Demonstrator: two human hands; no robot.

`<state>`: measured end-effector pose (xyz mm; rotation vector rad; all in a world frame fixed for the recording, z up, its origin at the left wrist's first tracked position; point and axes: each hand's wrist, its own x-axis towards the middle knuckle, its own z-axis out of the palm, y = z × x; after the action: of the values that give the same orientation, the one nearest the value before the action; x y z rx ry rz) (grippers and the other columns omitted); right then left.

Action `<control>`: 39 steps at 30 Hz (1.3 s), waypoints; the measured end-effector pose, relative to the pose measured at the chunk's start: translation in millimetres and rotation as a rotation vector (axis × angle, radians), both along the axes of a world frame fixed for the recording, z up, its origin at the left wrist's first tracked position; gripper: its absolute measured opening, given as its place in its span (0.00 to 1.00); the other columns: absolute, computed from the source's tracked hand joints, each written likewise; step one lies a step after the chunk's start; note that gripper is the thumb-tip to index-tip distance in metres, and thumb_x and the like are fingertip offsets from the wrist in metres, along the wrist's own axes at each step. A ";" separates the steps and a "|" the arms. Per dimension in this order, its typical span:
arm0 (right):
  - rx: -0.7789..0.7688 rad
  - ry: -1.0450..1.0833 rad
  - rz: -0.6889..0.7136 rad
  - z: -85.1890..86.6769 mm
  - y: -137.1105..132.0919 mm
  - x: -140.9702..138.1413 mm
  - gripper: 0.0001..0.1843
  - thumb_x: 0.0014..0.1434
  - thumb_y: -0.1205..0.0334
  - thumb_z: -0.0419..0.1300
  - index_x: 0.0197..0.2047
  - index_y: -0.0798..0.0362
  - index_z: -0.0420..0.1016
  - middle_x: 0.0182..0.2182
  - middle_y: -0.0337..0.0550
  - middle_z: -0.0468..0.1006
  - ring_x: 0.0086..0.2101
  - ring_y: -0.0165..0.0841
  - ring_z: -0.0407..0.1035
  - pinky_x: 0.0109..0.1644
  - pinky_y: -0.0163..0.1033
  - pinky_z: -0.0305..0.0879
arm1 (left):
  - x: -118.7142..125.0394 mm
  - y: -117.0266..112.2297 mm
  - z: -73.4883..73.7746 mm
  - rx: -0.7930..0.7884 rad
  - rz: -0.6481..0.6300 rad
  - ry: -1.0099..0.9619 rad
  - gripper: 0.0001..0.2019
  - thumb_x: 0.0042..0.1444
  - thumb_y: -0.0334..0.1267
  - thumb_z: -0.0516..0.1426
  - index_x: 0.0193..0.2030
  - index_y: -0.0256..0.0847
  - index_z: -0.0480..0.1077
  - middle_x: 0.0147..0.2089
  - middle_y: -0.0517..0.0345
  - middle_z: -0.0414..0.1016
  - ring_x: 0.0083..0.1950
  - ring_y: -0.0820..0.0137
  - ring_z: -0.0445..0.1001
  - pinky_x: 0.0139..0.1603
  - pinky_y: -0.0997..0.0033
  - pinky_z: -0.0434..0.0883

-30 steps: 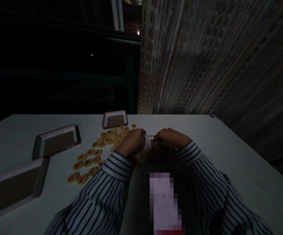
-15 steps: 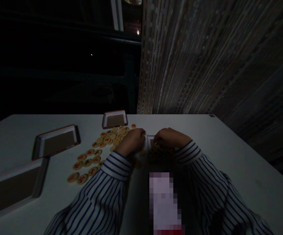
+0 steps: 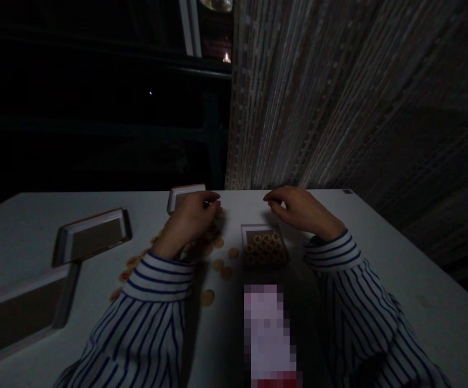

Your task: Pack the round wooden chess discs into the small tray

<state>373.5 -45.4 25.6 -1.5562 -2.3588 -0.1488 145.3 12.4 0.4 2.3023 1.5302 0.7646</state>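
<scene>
Over the heap of round Chinese chess pieces (image 3: 207, 249) hovers my left hand (image 3: 189, 218), thumb and fingers curved and apart, with no piece visible in it. My right hand (image 3: 298, 209) is raised above and behind the right side of a small shallow box (image 3: 243, 235); its fingers are loosely bent, the thumb apart from them, and nothing shows between them. Inside the box, wooden chess pieces (image 3: 267, 246) with dark characters lie in rows toward the near side. My left hand and forearm hide much of the heap.
Several plain-faced pieces (image 3: 226, 272) lie loose between heap and box. Three other shallow trays stand left: a small one (image 3: 173, 198) at the back, a mid-sized tray (image 3: 124, 222), and a large one (image 3: 62, 312) nearest. A pixelated patch (image 3: 268, 334) covers the front. A string curtain (image 3: 282, 108) hangs behind.
My right hand has lifted out of the box and moved back and right, letting go of a piece there. My left hand has moved left, over the heap, and its fingers have opened.
</scene>
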 end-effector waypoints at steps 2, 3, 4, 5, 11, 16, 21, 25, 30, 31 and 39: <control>0.055 0.030 -0.020 3.8 -3.1 -2.2 0.16 0.59 0.63 0.46 0.44 0.56 0.72 0.40 0.45 0.76 0.40 0.33 0.68 0.44 0.35 0.58 | -5.9 -3.7 11.2 0.025 0.056 -0.031 0.16 0.53 0.42 0.49 0.43 0.40 0.71 0.41 0.58 0.76 0.42 0.68 0.72 0.45 0.74 0.66; 0.095 0.049 -0.038 5.5 -4.6 -3.7 0.16 0.60 0.63 0.46 0.44 0.56 0.72 0.39 0.45 0.76 0.39 0.33 0.68 0.44 0.35 0.57 | -9.1 -6.1 16.9 0.037 0.100 -0.051 0.15 0.53 0.42 0.49 0.42 0.41 0.72 0.40 0.59 0.76 0.41 0.68 0.72 0.43 0.75 0.67; 0.135 0.069 -0.056 7.2 -6.2 -5.1 0.16 0.60 0.62 0.45 0.43 0.55 0.72 0.37 0.44 0.76 0.38 0.33 0.68 0.43 0.35 0.57 | -12.6 -8.7 22.2 0.049 0.145 -0.071 0.15 0.53 0.43 0.49 0.41 0.41 0.72 0.39 0.59 0.76 0.40 0.68 0.73 0.41 0.75 0.67; 0.173 0.087 -0.074 8.8 -7.7 -6.5 0.16 0.61 0.61 0.45 0.42 0.55 0.72 0.35 0.44 0.76 0.37 0.33 0.68 0.42 0.35 0.57 | -16.3 -11.2 26.9 0.070 0.173 -0.091 0.15 0.53 0.44 0.49 0.40 0.40 0.73 0.38 0.59 0.76 0.39 0.68 0.73 0.40 0.75 0.67; 0.266 0.148 -0.096 13.9 -13.1 -7.6 0.16 0.61 0.60 0.45 0.39 0.55 0.72 0.31 0.42 0.75 0.33 0.31 0.67 0.39 0.34 0.56 | -38.6 -18.6 39.3 0.153 0.221 -0.108 0.16 0.53 0.46 0.50 0.40 0.39 0.72 0.38 0.60 0.76 0.37 0.72 0.72 0.39 0.75 0.66; 0.249 0.136 -0.082 13.0 -12.4 -7.1 0.16 0.61 0.60 0.45 0.39 0.55 0.72 0.32 0.43 0.75 0.34 0.31 0.67 0.40 0.34 0.56 | -47.1 -16.6 38.0 0.132 0.221 -0.045 0.15 0.53 0.46 0.50 0.39 0.39 0.71 0.38 0.60 0.76 0.35 0.72 0.71 0.37 0.76 0.65; 0.233 0.125 -0.077 10.2 -9.8 -9.0 0.15 0.60 0.60 0.46 0.38 0.55 0.72 0.32 0.43 0.75 0.33 0.32 0.67 0.40 0.35 0.56 | -53.5 -13.0 35.2 0.124 0.225 0.039 0.16 0.54 0.46 0.48 0.39 0.39 0.71 0.38 0.56 0.76 0.38 0.69 0.72 0.37 0.74 0.65; 0.240 0.144 -0.051 8.1 -8.5 -9.6 0.14 0.60 0.60 0.48 0.38 0.55 0.72 0.32 0.42 0.76 0.33 0.32 0.67 0.40 0.35 0.56 | -59.3 -8.9 31.9 0.129 0.253 0.063 0.16 0.54 0.46 0.48 0.41 0.41 0.71 0.40 0.56 0.76 0.40 0.67 0.72 0.40 0.71 0.66; 0.260 0.181 -0.023 2.8 -5.3 -9.7 0.12 0.59 0.61 0.50 0.37 0.55 0.73 0.32 0.42 0.76 0.33 0.31 0.67 0.41 0.36 0.57 | -61.0 -6.8 31.8 0.134 0.284 0.058 0.16 0.53 0.47 0.48 0.40 0.44 0.72 0.40 0.57 0.76 0.41 0.64 0.73 0.43 0.70 0.67; 0.265 0.183 -0.019 1.4 -4.1 -9.7 0.11 0.58 0.62 0.50 0.37 0.55 0.73 0.31 0.42 0.76 0.33 0.31 0.67 0.40 0.36 0.57 | -60.8 -7.0 32.3 0.134 0.281 0.060 0.17 0.53 0.47 0.48 0.41 0.44 0.72 0.40 0.57 0.76 0.41 0.64 0.73 0.43 0.70 0.67; 0.214 0.195 0.002 -6.8 4.8 -9.7 0.09 0.57 0.64 0.52 0.37 0.54 0.73 0.34 0.42 0.77 0.34 0.31 0.68 0.41 0.37 0.56 | -58.6 -6.7 31.4 0.125 0.282 0.102 0.17 0.53 0.46 0.47 0.42 0.42 0.71 0.42 0.55 0.76 0.43 0.62 0.73 0.44 0.67 0.67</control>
<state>363.8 -40.6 18.8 -1.4006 -2.1185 -0.2302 86.7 5.7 31.8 2.2703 1.9337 0.8442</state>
